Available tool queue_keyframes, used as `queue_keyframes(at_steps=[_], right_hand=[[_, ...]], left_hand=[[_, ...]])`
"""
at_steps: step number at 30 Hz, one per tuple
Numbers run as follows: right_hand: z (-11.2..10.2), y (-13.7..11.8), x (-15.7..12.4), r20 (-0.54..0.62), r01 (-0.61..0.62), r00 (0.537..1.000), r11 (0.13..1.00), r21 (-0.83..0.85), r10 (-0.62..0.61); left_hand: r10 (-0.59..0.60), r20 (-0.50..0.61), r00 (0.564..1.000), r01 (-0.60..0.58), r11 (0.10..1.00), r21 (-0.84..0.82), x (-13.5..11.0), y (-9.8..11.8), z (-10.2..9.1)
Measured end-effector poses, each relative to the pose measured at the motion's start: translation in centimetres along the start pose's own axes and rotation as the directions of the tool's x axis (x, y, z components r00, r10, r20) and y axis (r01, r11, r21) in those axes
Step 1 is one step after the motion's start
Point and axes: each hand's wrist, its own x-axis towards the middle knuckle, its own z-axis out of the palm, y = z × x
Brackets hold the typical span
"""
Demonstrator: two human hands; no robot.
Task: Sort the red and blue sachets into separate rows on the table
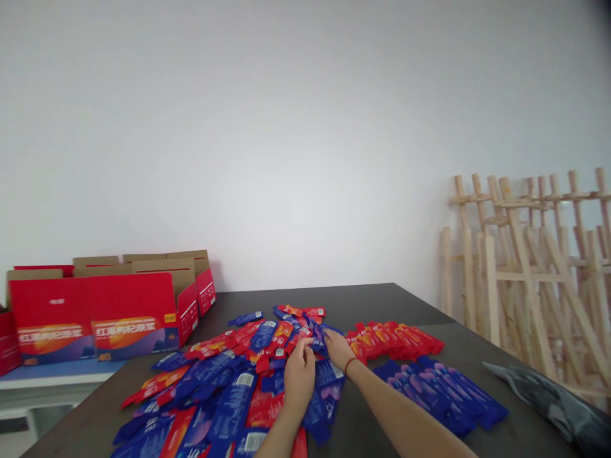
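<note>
Over a loose pile of red and blue flat sachets, my left hand point(300, 367) is closed, its thumb and fingertips at the near end of a blue sachet point(318, 343). My right hand point(339, 350), wearing a red cord at the wrist, has its fingers closed around the other side of that same sachet. Part of the sachet is hidden by the fingers. Loose blue sachets point(232, 407) and red sachets point(265, 407) lie mixed beneath and left of my hands. To the right are an overlapping row of red sachets point(398, 339) and one of blue sachets point(443, 391).
Several open red cartons point(136, 312) stand on a lower blue-topped surface at the left. The dark table point(353, 298) reaches back to the white wall. Clear plastic wrapping point(548, 401) lies at its right edge, with wooden easels point(520, 273) leaning beyond.
</note>
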Motion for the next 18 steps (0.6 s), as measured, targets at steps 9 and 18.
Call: queue_keyframes(at_steps=[9,18], right_hand=[[-0.4,-2.2,-7.8,-0.072,0.229,0.972,0.972,0.053,-0.225],[1.1,-1.9,-9.1,0.224,-0.284,0.958,0.681,0.675,0.177]], left_hand=[[-0.333,0.132,0.934,0.345,0.735,-0.584,0.4,-1.3,1.7],[-0.411,0.218,0.885,0.435,0.563,-0.702,0.3,-0.6,1.2]])
